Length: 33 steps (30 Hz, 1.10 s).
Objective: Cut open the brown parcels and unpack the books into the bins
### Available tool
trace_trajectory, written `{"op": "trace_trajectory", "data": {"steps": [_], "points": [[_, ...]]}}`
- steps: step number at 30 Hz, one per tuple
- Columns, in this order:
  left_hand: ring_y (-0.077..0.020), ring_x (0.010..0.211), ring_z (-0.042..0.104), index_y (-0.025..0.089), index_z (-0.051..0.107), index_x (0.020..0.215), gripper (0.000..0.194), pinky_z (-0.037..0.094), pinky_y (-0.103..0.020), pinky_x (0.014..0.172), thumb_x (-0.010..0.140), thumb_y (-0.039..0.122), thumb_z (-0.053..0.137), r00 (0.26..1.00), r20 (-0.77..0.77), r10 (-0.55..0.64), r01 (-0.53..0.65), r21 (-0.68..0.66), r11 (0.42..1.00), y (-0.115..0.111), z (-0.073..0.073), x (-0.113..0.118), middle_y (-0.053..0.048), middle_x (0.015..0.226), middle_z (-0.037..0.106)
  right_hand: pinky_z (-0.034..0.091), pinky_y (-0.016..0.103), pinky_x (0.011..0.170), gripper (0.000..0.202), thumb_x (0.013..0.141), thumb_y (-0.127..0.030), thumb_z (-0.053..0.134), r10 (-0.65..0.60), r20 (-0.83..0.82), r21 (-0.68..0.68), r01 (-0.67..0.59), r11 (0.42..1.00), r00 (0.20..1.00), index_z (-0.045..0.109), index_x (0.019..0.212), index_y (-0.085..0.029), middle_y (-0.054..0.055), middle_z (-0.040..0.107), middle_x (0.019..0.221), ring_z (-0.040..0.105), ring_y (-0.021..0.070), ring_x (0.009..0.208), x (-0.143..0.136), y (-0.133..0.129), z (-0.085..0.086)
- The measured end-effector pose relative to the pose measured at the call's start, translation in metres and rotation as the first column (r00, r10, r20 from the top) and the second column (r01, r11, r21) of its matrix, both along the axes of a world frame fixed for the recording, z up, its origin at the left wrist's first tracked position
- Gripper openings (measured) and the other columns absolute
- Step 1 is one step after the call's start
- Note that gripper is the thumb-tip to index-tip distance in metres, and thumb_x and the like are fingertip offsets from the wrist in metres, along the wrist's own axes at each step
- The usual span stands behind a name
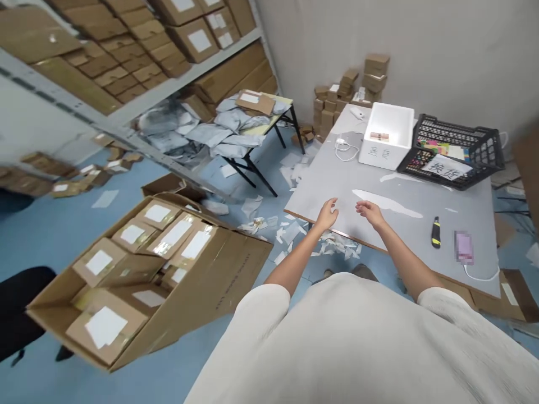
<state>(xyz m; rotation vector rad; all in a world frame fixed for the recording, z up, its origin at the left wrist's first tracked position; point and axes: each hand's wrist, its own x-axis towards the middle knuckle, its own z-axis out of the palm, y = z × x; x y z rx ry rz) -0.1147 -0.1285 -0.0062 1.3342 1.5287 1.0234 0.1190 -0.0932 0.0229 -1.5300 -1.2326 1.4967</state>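
My left hand (pixel 327 214) hovers over the near left edge of the grey table (pixel 320 188), its fingers apart and nothing in them. A short gap to the right, my right hand (pixel 370 212) is also open and holds nothing, its fingers pointing left. Just beyond it the table top has a long white worn patch (pixel 387 203). On the right of the table lie a black and yellow box cutter (pixel 436 232) and a purple phone (pixel 464 247) with a white cable plugged in. Neither hand touches them.
A white bin (pixel 385 154) and a black crate (pixel 458 151) stand at the table's back. To my left a big carton (pixel 236 275) holds several labelled boxes. Paper scraps (pixel 290 233) litter the floor. Behind are a side table (pixel 256 130) with grey parcels and a shelf (pixel 185 76).
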Motion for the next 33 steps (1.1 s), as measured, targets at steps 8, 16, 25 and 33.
{"op": "trace_trajectory", "data": {"steps": [8, 16, 25, 33], "points": [[-0.0282, 0.134, 0.07, 0.024, 0.068, 0.148, 0.055, 0.057, -0.049, 0.118, 0.094, 0.013, 0.065, 0.973, 0.011, 0.229, -0.228, -0.017, 0.973, -0.011, -0.002, -0.075, -0.015, 0.154, 0.066, 0.057, 0.039, 0.093, 0.032, 0.078, -0.039, 0.074, 0.246, 0.029, 0.005, -0.246, 0.969, 0.969, 0.077, 0.106, -0.024, 0.01, 0.084, 0.116, 0.078, 0.0249, 0.103, -0.092, 0.047, -0.007], [-0.0283, 0.137, 0.068, 0.023, 0.07, 0.146, 0.052, 0.055, -0.047, 0.12, 0.095, 0.014, 0.066, 0.851, -0.028, 0.524, -0.524, -0.032, 0.851, -0.052, 0.0, -0.164, -0.013, 0.152, 0.068, 0.057, 0.038, 0.091, 0.036, 0.076, -0.042, 0.078, 0.573, -0.008, -0.008, -0.573, 0.82, 0.82, 0.077, 0.107, -0.023, 0.01, 0.084, 0.115, 0.078, 0.0266, 0.104, -0.227, 0.079, -0.014], [-0.0291, 0.136, 0.069, 0.021, 0.07, 0.144, 0.05, 0.055, -0.049, 0.12, 0.095, 0.014, 0.065, 0.611, -0.009, 0.791, -0.79, -0.061, 0.61, -0.149, -0.012, -0.249, -0.015, 0.151, 0.068, 0.059, 0.041, 0.094, 0.031, 0.079, -0.039, 0.075, 0.82, 0.0, -0.016, -0.82, 0.572, 0.572, 0.077, 0.106, -0.023, 0.009, 0.085, 0.113, 0.079, 0.0258, 0.103, -0.381, 0.027, -0.026], [-0.0312, 0.133, 0.071, 0.02, 0.072, 0.141, 0.047, 0.056, -0.051, 0.12, 0.094, 0.017, 0.068, 0.519, -0.01, 0.855, -0.854, -0.036, 0.518, -0.217, -0.026, -0.358, -0.016, 0.147, 0.071, 0.059, 0.041, 0.091, 0.028, 0.079, -0.041, 0.078, 0.878, 0.063, -0.015, -0.88, 0.475, 0.474, 0.076, 0.101, -0.024, 0.009, 0.084, 0.109, 0.078, 0.0264, 0.1, -0.51, -0.027, -0.036]]}}
